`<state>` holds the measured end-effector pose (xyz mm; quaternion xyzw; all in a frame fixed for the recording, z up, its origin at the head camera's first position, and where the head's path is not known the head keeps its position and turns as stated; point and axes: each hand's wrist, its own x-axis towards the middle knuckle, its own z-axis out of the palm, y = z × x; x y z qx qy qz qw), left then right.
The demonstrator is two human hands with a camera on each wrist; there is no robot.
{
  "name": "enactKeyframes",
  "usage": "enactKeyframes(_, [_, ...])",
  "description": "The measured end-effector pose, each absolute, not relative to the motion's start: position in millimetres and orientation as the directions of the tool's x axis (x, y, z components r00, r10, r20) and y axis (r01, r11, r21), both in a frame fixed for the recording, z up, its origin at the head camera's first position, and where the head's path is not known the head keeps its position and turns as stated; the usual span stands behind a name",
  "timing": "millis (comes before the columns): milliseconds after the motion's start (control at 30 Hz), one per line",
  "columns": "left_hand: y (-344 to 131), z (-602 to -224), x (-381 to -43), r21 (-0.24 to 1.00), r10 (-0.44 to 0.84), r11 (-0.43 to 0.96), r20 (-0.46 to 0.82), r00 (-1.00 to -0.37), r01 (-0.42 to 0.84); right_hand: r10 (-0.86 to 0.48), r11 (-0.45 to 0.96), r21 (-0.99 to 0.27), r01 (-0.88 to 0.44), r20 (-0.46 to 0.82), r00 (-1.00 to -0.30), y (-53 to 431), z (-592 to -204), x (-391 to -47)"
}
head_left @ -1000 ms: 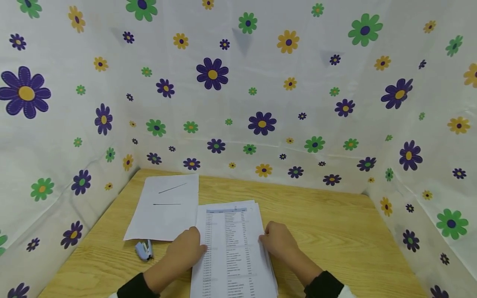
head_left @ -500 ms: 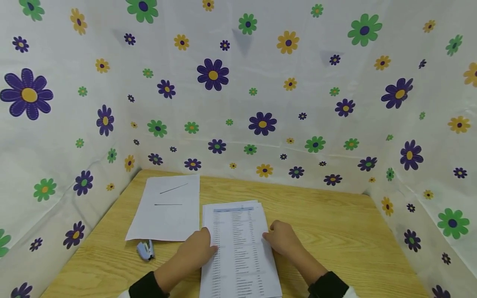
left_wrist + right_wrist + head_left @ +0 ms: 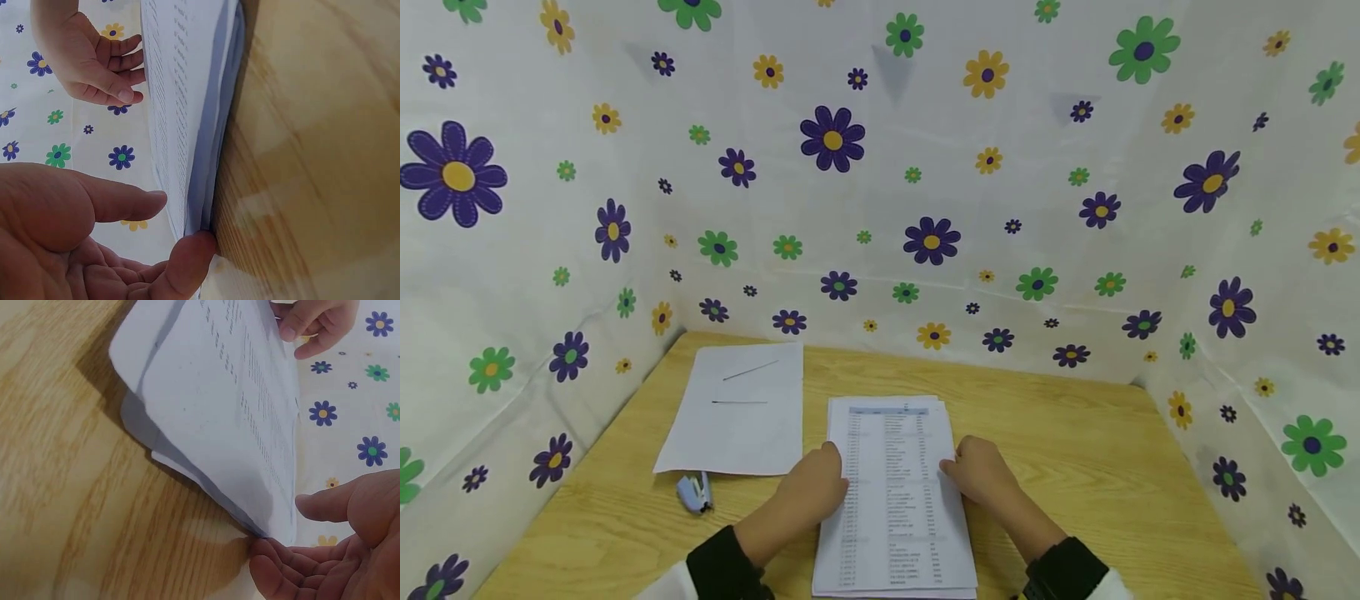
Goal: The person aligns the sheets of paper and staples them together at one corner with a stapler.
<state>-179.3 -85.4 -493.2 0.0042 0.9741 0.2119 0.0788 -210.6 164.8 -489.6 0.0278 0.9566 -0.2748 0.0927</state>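
Observation:
A stack of printed paper sheets (image 3: 887, 517) lies on the table between my two hands, its top page bearing columns of text. My left hand (image 3: 812, 487) grips the left edge, thumb over the top page and curled fingers at the side. My right hand (image 3: 988, 475) holds the opposite edge in the same way. In the left wrist view the layered sheets (image 3: 212, 144) show small gaps between them. The right wrist view shows sheet corners (image 3: 144, 419) jutting out unevenly at the near end.
Two white sheets' worth of space to the left, a paper (image 3: 737, 433) with two dark lines on it lies flat. A light blue stapler (image 3: 694, 493) sits just in front of that paper. Flowered white cloth (image 3: 880, 200) walls in the wooden table (image 3: 1060, 442) at back and sides.
Both hands have shifted the stack to the right, away from the lined paper, and its near edge now shows in the head view. The stapler and lined paper have stayed put.

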Motion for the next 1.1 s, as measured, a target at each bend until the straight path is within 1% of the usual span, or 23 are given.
enactKeyframes(200, [-87.7, -493.0, -184.2, 0.392, 0.039, 0.920, -0.135, -0.990, -0.018, 0.031, 0.877, -0.464, 0.124, -0.203, -0.979, 162.6, -485.3, -217.0])
enactKeyframes(333, [-92.8, -487.0, -189.9, 0.339, 0.036, 0.941, -0.097, -0.995, 0.001, 0.039, 0.884, -0.452, 0.115, -0.175, -0.984, 154.3, -475.5, -228.1])
enactKeyframes(533, [-102.2, -461.2, -207.6, 0.336, 0.006, 0.942, -0.056, -0.998, -0.013, -0.006, 0.839, -0.536, 0.093, -0.181, -0.983, 116.9, -451.2, -245.9])
enactKeyframes(667, [-109.6, -446.9, -224.5, 0.331, -0.007, 0.943, -0.074, -0.997, -0.031, -0.072, 0.806, -0.590, 0.047, -0.178, -0.981, 83.6, -443.5, -252.8])
enactKeyframes(733, [-116.1, -441.6, -232.8, 0.320, -0.019, 0.946, -0.105, -0.994, -0.052, -0.111, 0.785, -0.619, 0.019, -0.170, -0.979, 66.9, -444.3, -254.3])
enactKeyframes(867, [-142.8, -434.4, -249.0, 0.288, -0.072, 0.950, -0.172, -0.982, -0.120, -0.184, 0.727, -0.686, -0.024, -0.162, -0.969, 29.7, -448.5, -255.4])
enactKeyframes(1000, [-185.4, -436.5, -261.3, 0.236, -0.108, 0.958, -0.220, -0.970, -0.160, -0.200, 0.679, -0.734, -0.001, -0.184, -0.962, -7.3, -450.7, -252.1])
enactKeyframes(1100, [-218.8, -441.6, -265.9, 0.209, -0.143, 0.957, -0.265, -0.953, -0.202, -0.195, 0.658, -0.753, 0.029, -0.208, -0.959, -26.2, -453.1, -248.7])
